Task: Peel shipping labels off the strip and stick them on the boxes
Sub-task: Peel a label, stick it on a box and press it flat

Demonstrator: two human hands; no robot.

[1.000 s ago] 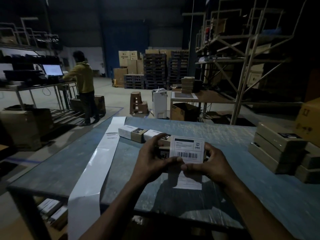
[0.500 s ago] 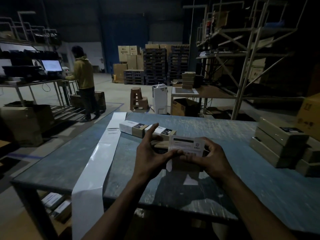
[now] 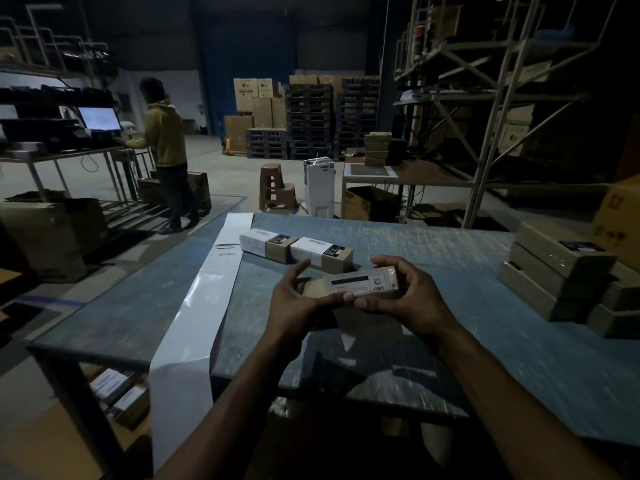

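A blue-grey table (image 3: 450, 341) is filling the lower part of the view in a dim warehouse, with metal racking (image 3: 491, 98) standing behind it to the right and stacked pallets (image 3: 311, 123) and cartons sitting far back. At the left, a person in a yellow hoodie (image 3: 164, 136) is standing at a bench, facing a lit screen (image 3: 99, 118). A long white strip (image 3: 204, 313) is lying along the table's left side and hanging over the near edge toward the floor. A stack (image 3: 554, 271) of brown boxes is sitting at the table's right edge, well apart from the hands. Two labelled boxes (image 3: 298, 249) are lying end to end near the table's far left, just beyond the hands. Above the table's middle, both hands are holding one small box (image 3: 349, 287) between them, with a white label (image 3: 360, 285) showing a black bar and a logo lying across the box's upper face. The right hand (image 3: 405, 296) is gripping the box's right end, fingers curled over the far side and thumb pressing along the label's near edge. The left hand (image 3: 294, 303) is cupping the box's left end, thumb on the near side and fingers curled loosely behind it, the index finger reaching out toward the labelled boxes. Whether the label is wrapping down over the near side is too dark to tell.
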